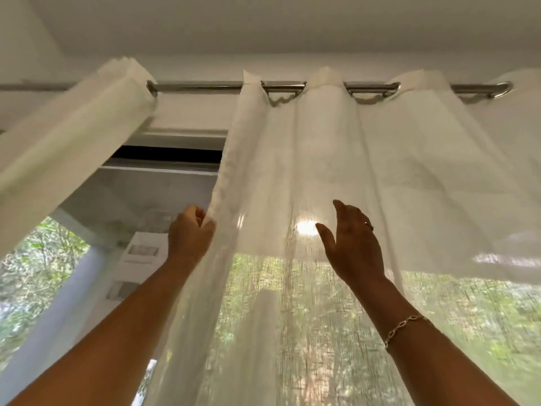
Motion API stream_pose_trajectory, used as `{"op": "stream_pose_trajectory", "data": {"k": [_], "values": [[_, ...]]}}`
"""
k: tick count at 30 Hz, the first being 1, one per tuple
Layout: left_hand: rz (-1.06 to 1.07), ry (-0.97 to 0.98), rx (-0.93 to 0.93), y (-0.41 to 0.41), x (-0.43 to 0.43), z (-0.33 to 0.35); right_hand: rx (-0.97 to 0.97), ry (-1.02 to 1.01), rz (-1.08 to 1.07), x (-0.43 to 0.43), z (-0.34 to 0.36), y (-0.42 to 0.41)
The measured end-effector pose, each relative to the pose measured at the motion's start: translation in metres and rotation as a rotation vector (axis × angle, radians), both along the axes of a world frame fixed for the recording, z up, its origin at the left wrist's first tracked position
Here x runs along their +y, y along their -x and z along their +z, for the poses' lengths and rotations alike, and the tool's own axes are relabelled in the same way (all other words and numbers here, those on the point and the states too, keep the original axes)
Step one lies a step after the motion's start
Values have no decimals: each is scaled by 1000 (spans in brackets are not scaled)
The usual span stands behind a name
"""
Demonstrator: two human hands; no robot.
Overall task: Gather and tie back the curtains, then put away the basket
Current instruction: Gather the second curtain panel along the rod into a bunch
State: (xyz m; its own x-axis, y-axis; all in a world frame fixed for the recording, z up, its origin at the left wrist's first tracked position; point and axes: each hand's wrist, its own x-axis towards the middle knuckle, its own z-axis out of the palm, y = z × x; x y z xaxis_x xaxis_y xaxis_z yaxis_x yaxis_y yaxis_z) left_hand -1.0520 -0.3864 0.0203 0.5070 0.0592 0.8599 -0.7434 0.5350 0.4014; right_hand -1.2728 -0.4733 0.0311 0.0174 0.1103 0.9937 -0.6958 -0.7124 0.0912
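Daylight floods through the window (38,259). Left hand (190,232) pinches the edge of the sheer curtain (380,171) under a chrome rod (199,86); right hand (354,244) hovers released, fingers straight.

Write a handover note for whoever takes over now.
Left hand pinches the edge of the right curtain. Right hand open, raised before that curtain; contact unclear.
Right curtain hangs spread on the rod; left curtain is swept aside to the left. No tie or basket in view.
Done: nothing certain; left curtain's tie cannot be seen.
Left: gather the right curtain, tie back, put away the basket.
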Motion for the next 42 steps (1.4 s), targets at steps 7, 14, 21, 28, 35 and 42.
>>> {"op": "stream_pose_trajectory", "data": {"k": [7,14,21,28,35,42], "values": [[-3,-90,-297,52,-28,1,-3,-20,-10,-4,7,8],[-98,-119,-394,140,-68,19,-32,-47,-13,-10,11,40],[-138,-162,-456,214,-84,40,-74,-59,-58,-13,15,102],[-257,-222,-579,301,-110,50,-148,-95,-52,-24,21,162],[-333,-255,-656,380,-110,42,-307,-113,-9,-37,18,234],[-414,-104,-526,385,-105,33,-296,-54,43,-37,10,257]]}}
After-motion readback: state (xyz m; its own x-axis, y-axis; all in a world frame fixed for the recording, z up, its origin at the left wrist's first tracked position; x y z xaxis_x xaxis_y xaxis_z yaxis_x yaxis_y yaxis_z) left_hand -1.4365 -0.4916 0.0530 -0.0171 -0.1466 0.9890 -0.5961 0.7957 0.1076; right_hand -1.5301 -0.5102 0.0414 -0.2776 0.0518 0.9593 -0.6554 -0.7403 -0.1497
